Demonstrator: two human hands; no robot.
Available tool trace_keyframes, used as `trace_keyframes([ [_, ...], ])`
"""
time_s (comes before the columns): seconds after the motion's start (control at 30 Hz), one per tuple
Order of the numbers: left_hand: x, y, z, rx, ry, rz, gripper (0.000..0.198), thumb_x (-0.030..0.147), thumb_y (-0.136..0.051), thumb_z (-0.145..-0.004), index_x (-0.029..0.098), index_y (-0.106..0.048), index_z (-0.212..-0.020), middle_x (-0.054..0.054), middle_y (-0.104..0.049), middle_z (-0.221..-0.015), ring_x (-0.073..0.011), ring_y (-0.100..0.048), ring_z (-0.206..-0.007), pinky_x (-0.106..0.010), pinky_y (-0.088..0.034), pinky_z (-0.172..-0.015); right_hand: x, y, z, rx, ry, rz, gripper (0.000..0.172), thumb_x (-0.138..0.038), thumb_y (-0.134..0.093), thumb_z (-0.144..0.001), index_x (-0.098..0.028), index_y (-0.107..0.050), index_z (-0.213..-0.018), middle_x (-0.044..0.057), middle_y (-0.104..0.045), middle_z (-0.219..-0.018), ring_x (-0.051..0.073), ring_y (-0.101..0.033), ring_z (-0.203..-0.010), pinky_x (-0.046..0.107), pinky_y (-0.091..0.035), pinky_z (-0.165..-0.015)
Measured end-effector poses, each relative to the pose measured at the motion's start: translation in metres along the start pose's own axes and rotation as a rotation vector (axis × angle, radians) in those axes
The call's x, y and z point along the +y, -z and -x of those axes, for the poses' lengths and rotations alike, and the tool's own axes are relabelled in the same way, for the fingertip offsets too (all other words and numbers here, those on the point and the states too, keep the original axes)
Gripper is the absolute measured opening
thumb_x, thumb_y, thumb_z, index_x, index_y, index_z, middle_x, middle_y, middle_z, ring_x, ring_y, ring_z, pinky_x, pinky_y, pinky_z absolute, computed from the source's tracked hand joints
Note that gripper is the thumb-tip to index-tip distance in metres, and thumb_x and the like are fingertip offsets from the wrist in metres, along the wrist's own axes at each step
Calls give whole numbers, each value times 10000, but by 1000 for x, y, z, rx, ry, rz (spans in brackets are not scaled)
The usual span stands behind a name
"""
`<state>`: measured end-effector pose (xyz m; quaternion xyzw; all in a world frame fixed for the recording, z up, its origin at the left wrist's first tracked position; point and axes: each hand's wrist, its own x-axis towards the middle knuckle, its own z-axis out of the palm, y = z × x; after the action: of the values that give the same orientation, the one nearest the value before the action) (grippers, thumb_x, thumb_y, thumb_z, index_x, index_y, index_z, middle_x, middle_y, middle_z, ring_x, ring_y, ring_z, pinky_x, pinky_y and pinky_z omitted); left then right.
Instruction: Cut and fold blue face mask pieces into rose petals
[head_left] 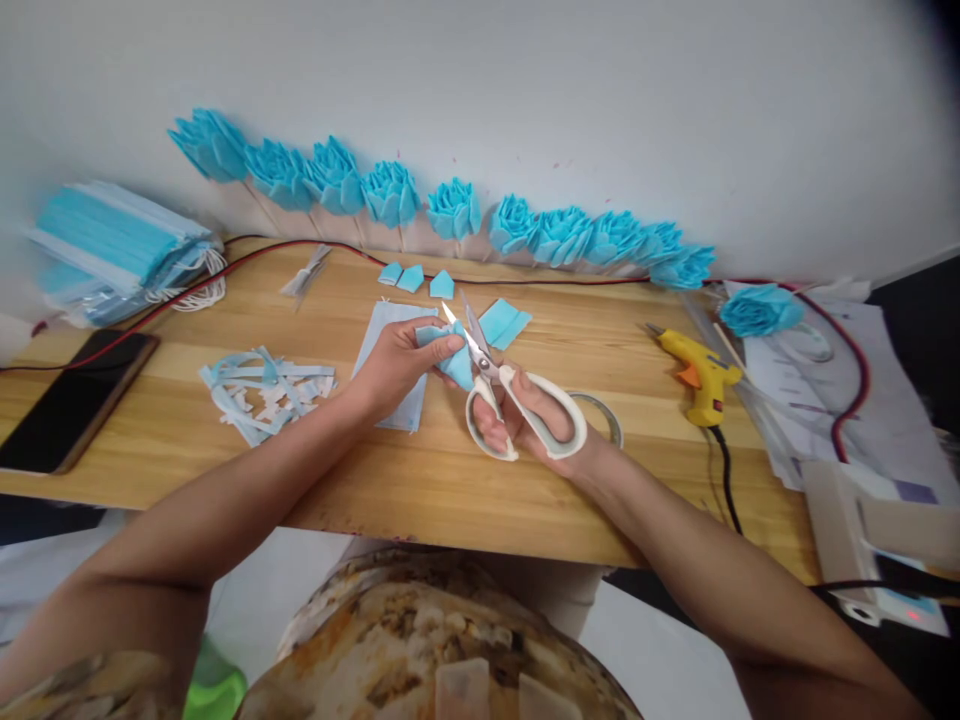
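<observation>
Between the thumb and fingers of my left hand point(405, 362) is a small folded piece of blue mask fabric point(456, 362). My right hand point(536, 410) has its fingers through the white handles of a pair of scissors point(486, 368). Their blades are parted and point away from me, right beside the fabric. Under my left hand lies a flat pale-blue face mask point(411, 405). Beyond the blades rest a blue fabric rectangle point(504, 324) and several small pieces with pointed tops, one of them a cut petal point(442, 285).
Several blue fabric flowers point(454, 208) on sticks line the wall. Left are a mask stack point(112, 245), a phone point(75, 400) and scrap strips point(262, 390). Right are a tape roll point(600, 415), a yellow glue gun point(697, 375) and another flower point(759, 310). A red-black cable point(300, 243) crosses behind.
</observation>
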<state>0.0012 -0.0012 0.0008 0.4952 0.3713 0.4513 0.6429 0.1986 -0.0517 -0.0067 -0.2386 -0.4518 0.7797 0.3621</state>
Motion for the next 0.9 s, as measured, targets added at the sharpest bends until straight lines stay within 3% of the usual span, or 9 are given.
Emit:
trace_keyframes([
  [0.17,-2,-2,-1,19,-5,20,460,534,-925,-648,139,-704,-731,-14,-711,-668,-122,-633,-590,-250,-575,-580,2,-1,1,14,30,32,474,-671,-568,-961,-211,-564,-1075,-20,-560,-738,110,-461,-546,249,-374,-471],
  [0.4,-3,2,-3,13,0,28,447,519,-926,-650,135,-719,-747,-13,-700,-669,-127,-633,-591,-254,-570,-574,1,-6,2,83,43,-2,450,-662,-626,-932,-225,-518,-934,-58,-536,-634,68,-376,-436,205,-296,-382],
  [0.63,-8,9,-5,8,-20,6,431,523,-905,-678,142,-709,-724,0,-681,-659,-120,-627,-582,-259,-580,-585,0,-10,2,119,36,28,448,-651,-687,-892,-239,-517,-937,-77,-511,-603,59,-328,-388,202,-251,-340],
  [0.73,-10,12,-6,23,-17,6,413,509,-899,-690,146,-704,-715,3,-677,-649,-121,-632,-582,-255,-584,-573,-16,-6,4,154,125,106,490,-699,-674,-874,-248,-508,-974,-85,-496,-596,64,-308,-397,210,-242,-353],
  [0.8,-8,12,-6,63,-15,23,407,489,-916,-667,150,-696,-709,11,-670,-644,-115,-624,-577,-239,-573,-548,-37,6,7,210,208,234,529,-718,-691,-844,-254,-509,-1022,-73,-532,-640,77,-362,-433,220,-269,-385],
  [0.9,-6,11,-6,97,-1,50,422,478,-937,-639,151,-673,-679,20,-651,-630,-102,-611,-573,-216,-559,-529,-69,37,15,426,283,628,541,-583,-827,-769,-270,-536,-1102,-38,-605,-775,136,-533,-626,265,-392,-540],
])
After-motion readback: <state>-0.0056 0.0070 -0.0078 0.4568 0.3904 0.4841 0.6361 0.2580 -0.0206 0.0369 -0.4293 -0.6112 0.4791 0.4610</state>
